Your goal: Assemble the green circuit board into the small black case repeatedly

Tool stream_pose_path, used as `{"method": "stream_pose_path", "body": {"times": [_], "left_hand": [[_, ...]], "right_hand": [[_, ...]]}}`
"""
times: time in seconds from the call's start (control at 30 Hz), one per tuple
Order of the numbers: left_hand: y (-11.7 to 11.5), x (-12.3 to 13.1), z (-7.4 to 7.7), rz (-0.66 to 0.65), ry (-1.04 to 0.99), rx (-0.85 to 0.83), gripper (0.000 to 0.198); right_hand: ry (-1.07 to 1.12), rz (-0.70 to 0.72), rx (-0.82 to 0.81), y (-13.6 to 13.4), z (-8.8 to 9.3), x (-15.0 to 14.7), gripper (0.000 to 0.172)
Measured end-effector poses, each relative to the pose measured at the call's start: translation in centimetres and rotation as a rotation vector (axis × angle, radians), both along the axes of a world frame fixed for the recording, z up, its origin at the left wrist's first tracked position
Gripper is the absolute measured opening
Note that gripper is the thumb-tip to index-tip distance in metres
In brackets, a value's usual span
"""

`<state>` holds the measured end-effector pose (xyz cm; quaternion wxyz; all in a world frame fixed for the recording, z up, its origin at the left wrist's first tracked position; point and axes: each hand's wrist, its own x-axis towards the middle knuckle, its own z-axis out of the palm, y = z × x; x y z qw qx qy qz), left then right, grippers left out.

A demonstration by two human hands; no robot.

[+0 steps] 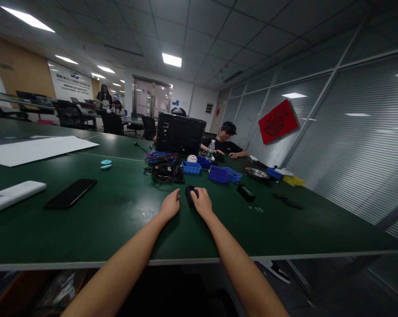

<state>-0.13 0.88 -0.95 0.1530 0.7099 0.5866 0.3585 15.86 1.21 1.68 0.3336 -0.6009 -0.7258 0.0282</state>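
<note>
A small black open-topped box point(189, 195) rests on the green table in front of me. My right hand point(202, 202) is closed around its right side, the thumb reaching over the near rim; what lies inside is too dark to make out. Just left of the box, my left hand point(170, 205) hovers at or on the tabletop, apart from the box, with fingers loosely curved and nothing seen in them. Beyond both hands lies a black adapter-like device point(163, 170) with cables. Right of my right hand sits another black box point(246, 192) with something green in it.
Blue bins point(191, 167), a white ball point(191, 158), a water bottle point(210, 150) and a monitor point(180, 134) stand farther back. A metal dish point(257, 173) is to the right. Leftward lie a black tablet-like slab point(71, 193) and a white bar point(16, 196). A person point(230, 143) sits across.
</note>
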Motion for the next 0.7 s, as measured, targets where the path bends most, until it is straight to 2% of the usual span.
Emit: {"method": "stream_pose_path", "body": {"times": [0.07,0.13,0.2,0.3,0.4,0.5,0.6,0.7], "left_hand": [[0.1,0.0,0.0,0.020,-0.012,0.016,0.051],[0.2,0.1,0.1,0.060,-0.037,0.030,0.045],[0.1,0.2,0.3,0.102,-0.071,0.054,0.043],[-0.4,0.6,0.7,0.155,-0.086,0.130,0.053],[-1.0,0.8,1.1,0.208,-0.055,0.172,0.061],[-1.6,0.9,1.5,0.223,-0.031,0.137,0.058],[-1.8,0.8,1.8,0.204,-0.004,0.087,0.049],[-1.8,0.6,2.1,0.195,0.024,0.046,0.042]], "right_hand": [[0.153,-0.027,-0.038,0.8,-0.2,0.6,0.043],[0.264,0.019,-0.086,1.3,-0.5,1.0,0.043],[0.354,0.139,-0.136,1.6,-0.8,1.0,0.041],[0.492,0.393,-0.226,1.4,-1.1,0.3,0.039],[0.667,0.584,-0.410,1.2,-1.4,-0.4,0.038],[0.837,0.618,-0.551,1.1,-1.6,-0.7,0.035],[0.916,0.586,-0.578,1.2,-1.7,-0.6,0.026],[0.902,0.544,-0.573,1.2,-1.6,-0.4,0.021]]}}
